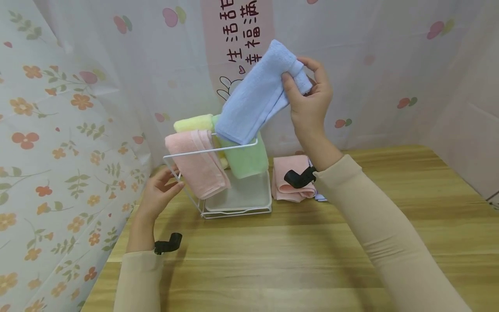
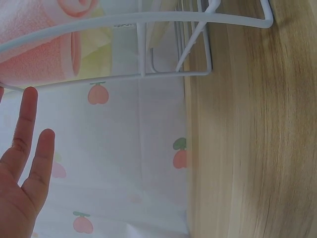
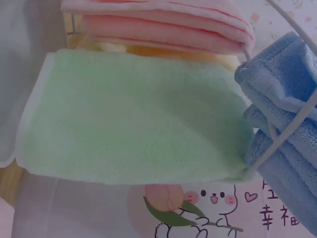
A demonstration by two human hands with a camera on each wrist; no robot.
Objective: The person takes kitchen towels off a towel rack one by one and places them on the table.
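Observation:
My right hand (image 1: 312, 97) pinches a folded light-blue towel (image 1: 257, 95) at its upper right end, thumb on the near face. The towel's lower end slants down to the top bar of a white wire rack (image 1: 195, 152). On that rack hang a pink towel (image 1: 199, 171), a green towel (image 1: 249, 160) and a yellow towel (image 1: 193, 124), the yellow one partly hidden. At the rack's left side is my left hand (image 1: 157, 193); its fingers (image 2: 42, 153) are extended, with one fingertip right at the wire in the left wrist view.
A pale tray (image 1: 247, 197) sits in the rack's base. Right of the rack, a folded pink cloth (image 1: 290, 169) lies on the wooden table (image 1: 249, 260), with a bluish cloth edge beside it. Patterned curtains (image 1: 390, 78) stand behind and at the left.

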